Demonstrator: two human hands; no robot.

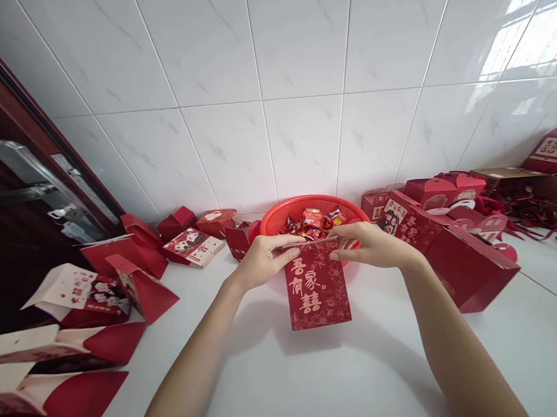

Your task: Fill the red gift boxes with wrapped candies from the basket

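Observation:
Between my two hands hangs a dark red gift box (318, 293) with pale gold Chinese characters and a floral pattern. My left hand (267, 257) pinches its upper left edge, thumb in front and fingers behind. At the upper right edge my right hand (367, 244) grips it the same way. The fingers behind the top edge are partly hidden. Just beyond the box stands a red plastic basket (279, 215) with wrapped candies (313, 219) in it, its front partly covered by my hands and the box.
Folded red boxes (142, 287) stand along the left, close to a dark door (10, 247) with a metal handle. A large red box (463, 261) and smaller heart-topped boxes (431, 193) are at the right. Behind them, a cardboard carton (505, 173) holds ribbons. A tiled wall (303, 145) closes the back.

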